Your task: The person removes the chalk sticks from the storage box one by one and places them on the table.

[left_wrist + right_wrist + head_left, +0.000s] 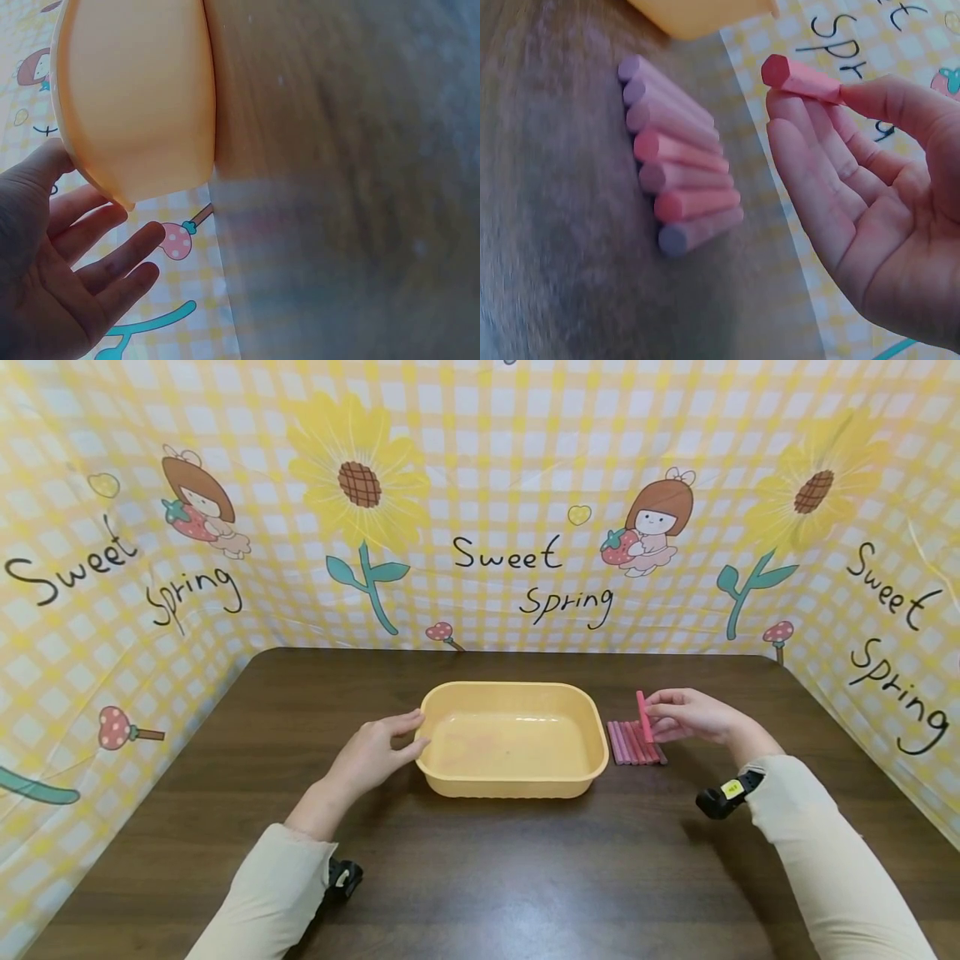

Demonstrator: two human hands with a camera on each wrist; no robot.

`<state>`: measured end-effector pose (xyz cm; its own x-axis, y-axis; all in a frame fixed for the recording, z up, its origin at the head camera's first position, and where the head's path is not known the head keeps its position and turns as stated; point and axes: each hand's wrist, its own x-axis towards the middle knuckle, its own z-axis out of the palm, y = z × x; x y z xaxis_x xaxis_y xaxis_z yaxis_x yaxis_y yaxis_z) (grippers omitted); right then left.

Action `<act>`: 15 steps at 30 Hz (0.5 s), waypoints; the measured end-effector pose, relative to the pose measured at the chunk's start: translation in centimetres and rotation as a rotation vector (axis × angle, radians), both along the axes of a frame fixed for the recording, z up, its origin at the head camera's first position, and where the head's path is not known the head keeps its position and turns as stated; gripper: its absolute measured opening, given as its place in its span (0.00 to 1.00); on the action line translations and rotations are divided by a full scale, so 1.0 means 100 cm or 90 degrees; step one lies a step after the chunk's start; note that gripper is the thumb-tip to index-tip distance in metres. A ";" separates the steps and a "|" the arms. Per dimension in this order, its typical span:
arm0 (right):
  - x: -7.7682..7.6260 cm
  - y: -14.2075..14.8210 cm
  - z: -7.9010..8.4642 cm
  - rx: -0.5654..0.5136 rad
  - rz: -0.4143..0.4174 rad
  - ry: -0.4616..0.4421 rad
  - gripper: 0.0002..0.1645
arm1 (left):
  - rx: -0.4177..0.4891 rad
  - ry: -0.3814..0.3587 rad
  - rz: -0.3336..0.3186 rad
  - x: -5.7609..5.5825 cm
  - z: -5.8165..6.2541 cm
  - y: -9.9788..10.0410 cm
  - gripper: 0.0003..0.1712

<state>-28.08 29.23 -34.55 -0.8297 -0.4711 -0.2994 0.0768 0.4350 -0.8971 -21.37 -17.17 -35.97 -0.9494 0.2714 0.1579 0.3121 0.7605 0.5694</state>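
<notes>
A shallow yellow plastic basin (513, 787) stands on the table. My left hand (373, 752) touches its left rim, thumb and fingertips against the outer edge; in the left wrist view that hand (67, 255) has its other fingers spread loosely below the rim. To the right, my right hand (693, 714) pinches a bright pink crayon (644, 718) between thumb and fingertips, above the row. The held crayon (810, 81) shows a six-sided end in the right wrist view. Several pink and mauve crayons (686, 176) lie side by side on the table, just right of the basin.
The dark wooden table (480, 868) is backed and flanked by a yellow checked cloth (495, 468) printed with flowers and words. A black wrist camera (727, 795) sits on the right wrist, another black camera (345, 878) on the left.
</notes>
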 end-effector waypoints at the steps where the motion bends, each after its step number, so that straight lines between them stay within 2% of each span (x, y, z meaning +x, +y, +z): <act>1: 0.001 0.002 0.000 0.002 -0.005 0.000 0.23 | 0.000 -0.001 0.000 0.000 0.000 0.000 0.29; 15: 0.002 0.022 -0.013 0.014 -0.043 -0.024 0.23 | 0.004 0.012 -0.002 0.000 0.000 0.001 0.28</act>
